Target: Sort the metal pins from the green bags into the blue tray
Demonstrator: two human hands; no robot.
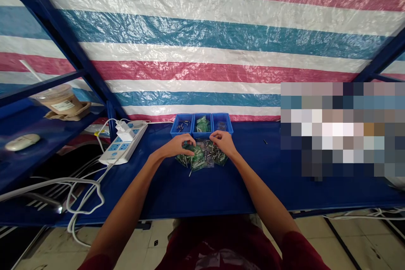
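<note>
As the head view shows, the left bin (174,125) holds a few slim metal pieces (181,127), the middle bin (201,134) green packets (203,124), the right bin (230,123) apparently clear packets (222,126); work seems partway, most remaining in the mixed pile (207,157) on the surface (196,196). Pile: loose, glossy, green and silver. Left hand (177,145): grip spread above it. Right hand (224,141): grip pressed together (contents, if any, cannot be told).

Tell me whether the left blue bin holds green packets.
No, the left blue bin holds small metallic pieces, while green packets lie in the middle blue bin.
</note>
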